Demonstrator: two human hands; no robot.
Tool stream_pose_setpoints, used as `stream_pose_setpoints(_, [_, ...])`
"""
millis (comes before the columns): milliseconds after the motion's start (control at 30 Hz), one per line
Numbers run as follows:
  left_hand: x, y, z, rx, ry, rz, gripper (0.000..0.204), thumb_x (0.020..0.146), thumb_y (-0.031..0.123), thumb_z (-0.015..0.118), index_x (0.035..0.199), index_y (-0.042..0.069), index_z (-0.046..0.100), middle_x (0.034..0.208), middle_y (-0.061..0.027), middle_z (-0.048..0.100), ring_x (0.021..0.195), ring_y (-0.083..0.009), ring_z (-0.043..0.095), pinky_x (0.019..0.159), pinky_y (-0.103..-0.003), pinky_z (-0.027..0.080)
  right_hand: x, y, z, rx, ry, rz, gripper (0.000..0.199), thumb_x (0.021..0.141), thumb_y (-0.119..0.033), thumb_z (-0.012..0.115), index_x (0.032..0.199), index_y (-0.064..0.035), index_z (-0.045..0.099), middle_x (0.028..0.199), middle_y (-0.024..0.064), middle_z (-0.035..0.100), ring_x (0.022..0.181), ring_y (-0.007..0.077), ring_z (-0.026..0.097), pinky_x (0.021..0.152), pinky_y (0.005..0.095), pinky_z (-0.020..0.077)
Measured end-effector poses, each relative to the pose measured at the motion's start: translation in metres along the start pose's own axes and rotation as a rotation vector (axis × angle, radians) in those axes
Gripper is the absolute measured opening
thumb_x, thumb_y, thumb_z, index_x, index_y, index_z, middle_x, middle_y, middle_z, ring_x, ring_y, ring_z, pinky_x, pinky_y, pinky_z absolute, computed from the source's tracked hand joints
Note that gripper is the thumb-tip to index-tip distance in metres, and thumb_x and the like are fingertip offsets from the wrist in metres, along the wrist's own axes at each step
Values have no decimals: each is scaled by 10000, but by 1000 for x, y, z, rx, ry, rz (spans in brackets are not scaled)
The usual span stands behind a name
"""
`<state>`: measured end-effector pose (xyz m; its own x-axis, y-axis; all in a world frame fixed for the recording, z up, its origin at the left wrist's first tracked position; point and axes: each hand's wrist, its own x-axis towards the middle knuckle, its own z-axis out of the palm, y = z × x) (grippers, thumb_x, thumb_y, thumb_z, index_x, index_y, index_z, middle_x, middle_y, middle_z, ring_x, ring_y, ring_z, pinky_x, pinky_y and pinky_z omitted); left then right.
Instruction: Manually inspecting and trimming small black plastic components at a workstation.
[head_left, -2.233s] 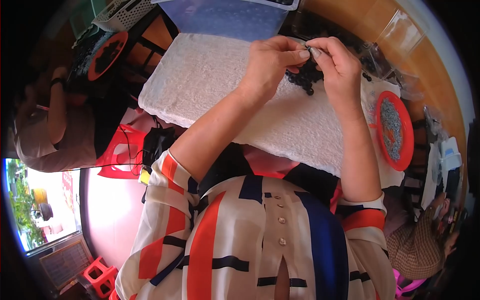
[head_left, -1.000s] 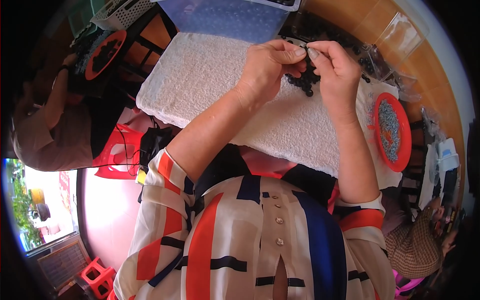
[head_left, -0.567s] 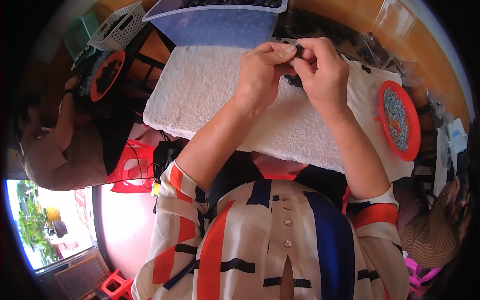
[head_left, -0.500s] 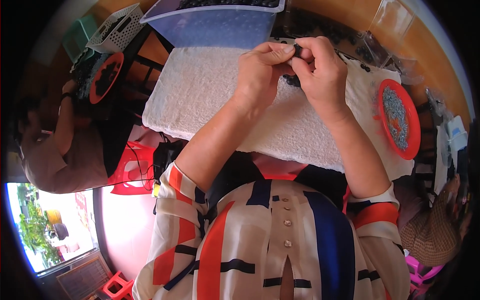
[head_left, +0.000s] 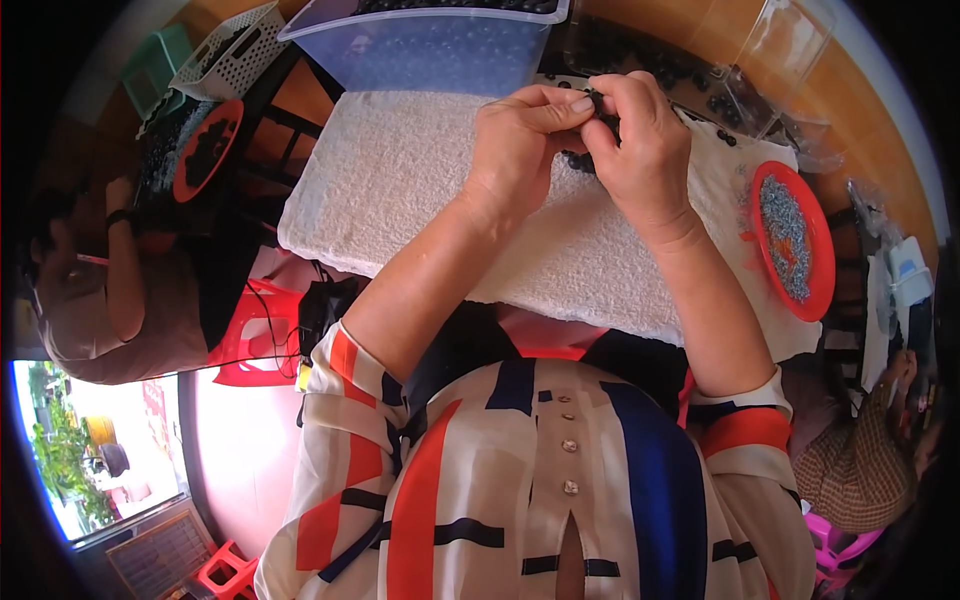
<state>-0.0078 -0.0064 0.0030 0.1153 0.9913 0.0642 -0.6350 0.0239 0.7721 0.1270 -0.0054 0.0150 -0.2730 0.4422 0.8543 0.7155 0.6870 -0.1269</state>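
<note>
- Hands at work: 2, brought together above the far part of the towel
- Left hand (head_left: 513, 145): thumb and index finger pinched nearly closed on a small black piece (head_left: 598, 104); other fingers curled
- Right hand (head_left: 642, 145): fingers bent, thumb and index closed in on the same piece from the other side
- Small black piece: 1 seen at the fingertips, partly covered, exact shape not readable
- Black beads (head_left: 579, 161): a cluster on the towel just below the hands, partly hidden, count not possible
- White towel (head_left: 390, 190): 1, spread beneath both hands
- Translucent blue bin (head_left: 430, 62): 1, at the towel's far edge, dark round pieces inside, too many to count
- Red plates: 2; right plate (head_left: 823, 250) holds uncounted grey-blue bits (head_left: 783, 215), left plate (head_left: 229, 152) holds dark pieces (head_left: 207, 147)
- White perforated basket (head_left: 240, 52): 1, far left, beside 1 green basket (head_left: 150, 68)
</note>
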Motion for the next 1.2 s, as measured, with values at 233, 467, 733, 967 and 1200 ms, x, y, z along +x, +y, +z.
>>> stream_pose_setpoints(233, [-4, 1, 4, 85, 0, 36, 101, 846, 31, 638, 905, -46, 668, 844, -114, 668, 728, -186, 628, 647, -297, 500, 0, 7, -2, -26, -4, -18, 268, 700, -10, 662, 944, -62, 565, 871, 96, 577, 795, 298, 608, 646, 376, 528])
stream_pose_setpoints(467, [-3, -1, 1, 132, 22, 20, 172, 870, 97, 600, 928, -50, 668, 851, -120, 667, 737, -199, 638, 650, -306, 501, 3, 10, -9, -20, -22, -77, 278, 715, 47, 647, 975, -24, 577, 860, 122, 578, 779, 321, 607, 661, 387, 503])
stream_pose_setpoints(733, [-3, -2, 0, 59, -92, 66, 175, 876, 93, 596, 920, -64, 657, 860, -119, 656, 747, -199, 646, 647, -297, 507, 2, 12, -11, -39, -21, -126, 217, 708, 0, 665, 894, -48, 563, 820, 95, 579, 740, 295, 603, 627, 379, 502])
stream_pose_setpoints(967, [-1, 1, 2, 110, -67, 37, 125, 846, 50, 632, 912, -54, 659, 875, -107, 665, 751, -193, 647, 649, -294, 512, 4, 10, -11, 11, 10, -50, 220, 690, 21, 633, 875, -78, 563, 804, 73, 572, 722, 280, 606, 615, 381, 511])
stream_pose_setpoints(1200, [1, 2, 1, 60, -35, 91, 116, 832, 13, 668, 923, -57, 651, 863, -100, 665, 751, -167, 633, 662, -277, 511, 5, 4, -12, 309, -102, 108, 248, 788, 77, 625, 1013, -26, 610, 777, 37, 519, 685, 139, 551, 599, 273, 467])
